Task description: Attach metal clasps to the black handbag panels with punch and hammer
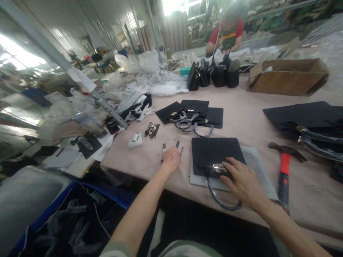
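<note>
My right hand (pixel 241 179) lies with fingers stretched on a black bag panel (pixel 214 150), beside its silver metal clasp (pixel 218 167). A handle (pixel 223 204) wrapped in clear plastic curves from the panel over the table's front edge. Beneath the panel is a pale flat slab (pixel 254 157). To the left, my left hand (pixel 171 157) is closed, fingers curled down among small metal rods (pixel 177 144) on the table. What its fingertips hold, if anything, is hidden.
A hammer (pixel 285 164) with a red and black handle lies at right, near more black bag pieces (pixel 302 116). Several handled panels (pixel 197 107) are piled ahead. Farther back are finished black bags (pixel 218 75), a cardboard box (pixel 289 80) and a person in red sleeves (pixel 238 30).
</note>
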### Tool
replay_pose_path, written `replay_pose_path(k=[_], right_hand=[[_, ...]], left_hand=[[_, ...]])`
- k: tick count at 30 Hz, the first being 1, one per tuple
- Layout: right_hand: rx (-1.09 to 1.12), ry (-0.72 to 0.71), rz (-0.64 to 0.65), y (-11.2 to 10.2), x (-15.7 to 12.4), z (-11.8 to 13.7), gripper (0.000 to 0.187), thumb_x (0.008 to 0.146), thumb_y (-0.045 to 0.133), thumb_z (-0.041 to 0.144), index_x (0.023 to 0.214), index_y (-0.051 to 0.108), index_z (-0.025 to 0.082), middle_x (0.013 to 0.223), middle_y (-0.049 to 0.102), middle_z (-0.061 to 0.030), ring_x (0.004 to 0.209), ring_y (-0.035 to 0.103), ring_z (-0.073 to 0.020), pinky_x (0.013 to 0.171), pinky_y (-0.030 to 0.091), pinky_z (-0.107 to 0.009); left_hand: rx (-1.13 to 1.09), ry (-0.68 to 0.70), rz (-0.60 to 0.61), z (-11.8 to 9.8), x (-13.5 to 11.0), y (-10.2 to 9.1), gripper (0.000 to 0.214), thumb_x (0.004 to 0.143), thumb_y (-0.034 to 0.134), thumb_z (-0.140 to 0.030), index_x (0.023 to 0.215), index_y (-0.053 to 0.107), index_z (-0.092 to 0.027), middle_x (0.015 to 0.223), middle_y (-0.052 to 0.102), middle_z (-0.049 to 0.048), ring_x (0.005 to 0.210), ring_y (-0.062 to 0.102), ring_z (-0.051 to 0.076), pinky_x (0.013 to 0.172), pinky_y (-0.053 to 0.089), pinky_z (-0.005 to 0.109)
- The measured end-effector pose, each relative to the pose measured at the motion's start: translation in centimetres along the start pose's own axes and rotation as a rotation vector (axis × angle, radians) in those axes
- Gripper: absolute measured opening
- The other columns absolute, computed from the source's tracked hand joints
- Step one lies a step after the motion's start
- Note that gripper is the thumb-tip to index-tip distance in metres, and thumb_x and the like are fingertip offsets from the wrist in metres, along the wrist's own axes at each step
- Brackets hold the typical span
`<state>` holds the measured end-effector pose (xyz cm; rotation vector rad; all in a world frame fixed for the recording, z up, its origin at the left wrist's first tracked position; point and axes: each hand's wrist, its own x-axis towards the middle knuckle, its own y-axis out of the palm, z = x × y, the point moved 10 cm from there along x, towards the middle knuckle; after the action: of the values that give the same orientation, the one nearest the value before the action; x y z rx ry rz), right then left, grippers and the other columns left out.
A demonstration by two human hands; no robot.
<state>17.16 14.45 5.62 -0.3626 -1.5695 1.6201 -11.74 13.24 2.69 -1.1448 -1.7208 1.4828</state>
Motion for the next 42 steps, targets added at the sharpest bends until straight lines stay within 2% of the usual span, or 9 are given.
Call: replay_pose_path(k=[3, 6, 10, 14, 19, 26, 32, 36, 42], right_hand=[[0.013, 0.001, 0.089, 2.9, 0.6, 0.1, 0.048, 0.095, 0.051, 0.043, 0.136, 0.059, 0.019, 0.147, 0.054, -0.0167, 0.136, 0.049, -0.0375, 0.108, 0.041, -0.062], [0.004, 0.015, 0.127, 4.0, 0.3, 0.6, 0.051, 0.095, 0.053, 0.039, 0.143, 0.055, 0.021, 0.154, 0.048, -0.0151, 0.144, 0.039, -0.0380, 0.113, 0.034, -0.064], [0.012, 0.024, 0.164, 3.8, 0.0, 1.3, 0.054, 0.095, 0.055, 0.037, 0.146, 0.052, 0.020, 0.156, 0.046, -0.0154, 0.145, 0.037, -0.0375, 0.114, 0.033, -0.062], [0.020, 0.049, 0.189, 3.4, -0.2, 1.5, 0.054, 0.095, 0.055, 0.035, 0.146, 0.051, 0.020, 0.157, 0.045, -0.0149, 0.146, 0.035, -0.0363, 0.115, 0.031, -0.060], [0.025, 0.047, 0.212, 2.6, 0.5, 2.1, 0.051, 0.093, 0.056, 0.031, 0.142, 0.054, 0.018, 0.152, 0.049, -0.0172, 0.140, 0.042, -0.0369, 0.113, 0.031, -0.061], [0.198, 0.056, 0.176, 3.0, 3.1, 3.6, 0.035, 0.092, 0.053, 0.026, 0.124, 0.065, 0.017, 0.140, 0.058, -0.0159, 0.132, 0.049, -0.0314, 0.113, 0.033, -0.057], [0.275, 0.053, 0.161, 4.0, 2.8, 3.6, 0.033, 0.093, 0.053, 0.025, 0.122, 0.066, 0.020, 0.142, 0.057, -0.0131, 0.137, 0.044, -0.0317, 0.117, 0.028, -0.059], [0.303, 0.049, 0.164, 3.9, 2.7, 3.7, 0.033, 0.092, 0.052, 0.023, 0.121, 0.065, 0.021, 0.140, 0.059, -0.0112, 0.139, 0.043, -0.0309, 0.119, 0.025, -0.058], [0.328, 0.055, 0.148, 3.9, 2.8, 3.8, 0.032, 0.090, 0.052, 0.023, 0.121, 0.062, 0.021, 0.141, 0.059, -0.0105, 0.140, 0.043, -0.0300, 0.121, 0.021, -0.055]], left_hand=[[-0.028, -0.151, -0.012, 4.4, 0.7, -1.5, 0.034, 0.090, 0.060, -0.034, 0.112, 0.069, -0.010, 0.114, 0.072, 0.0237, 0.111, 0.069, 0.034, 0.094, 0.051, 0.041], [-0.181, -0.313, 0.062, 8.1, 1.1, -1.3, 0.034, 0.074, 0.076, -0.043, 0.088, 0.071, -0.013, 0.094, 0.076, 0.0215, 0.099, 0.072, 0.034, 0.083, 0.054, 0.036], [-0.373, -0.326, 0.123, 9.3, 1.2, -0.5, 0.023, 0.066, 0.076, -0.029, 0.056, 0.060, -0.018, 0.051, 0.063, 0.0105, 0.067, 0.071, 0.029, 0.066, 0.054, 0.034], [-0.612, -0.312, 0.150, 9.2, 1.3, 0.1, 0.025, 0.062, 0.076, -0.021, 0.050, 0.053, -0.020, 0.040, 0.051, 0.0028, 0.051, 0.062, 0.022, 0.053, 0.048, 0.030], [-0.929, -0.273, 0.177, 7.5, 1.3, 0.9, 0.025, 0.066, 0.075, -0.034, 0.068, 0.059, -0.016, 0.063, 0.066, 0.0057, 0.056, 0.062, 0.015, 0.052, 0.047, 0.024], [-1.617, -0.147, 0.136, 0.1, -2.1, 3.5, 0.044, 0.055, 0.087, -0.035, 0.085, 0.064, -0.013, 0.077, 0.068, 0.0025, 0.068, 0.063, 0.012, 0.068, 0.054, 0.027], [-1.474, 0.096, 0.046, -3.5, -3.2, 3.5, 0.026, 0.073, 0.075, -0.029, 0.093, 0.066, -0.015, 0.090, 0.072, 0.0055, 0.082, 0.068, 0.015, 0.080, 0.055, 0.028], [-1.313, 0.216, 0.037, -4.0, -3.4, 3.3, 0.021, 0.085, 0.067, -0.030, 0.101, 0.063, -0.017, 0.104, 0.072, 0.0084, 0.092, 0.070, 0.018, 0.087, 0.056, 0.031], [-1.321, 0.304, 0.069, -4.5, -3.9, 3.6, 0.020, 0.085, 0.069, -0.028, 0.100, 0.061, -0.017, 0.114, 0.071, 0.0122, 0.105, 0.071, 0.023, 0.096, 0.057, 0.037]])
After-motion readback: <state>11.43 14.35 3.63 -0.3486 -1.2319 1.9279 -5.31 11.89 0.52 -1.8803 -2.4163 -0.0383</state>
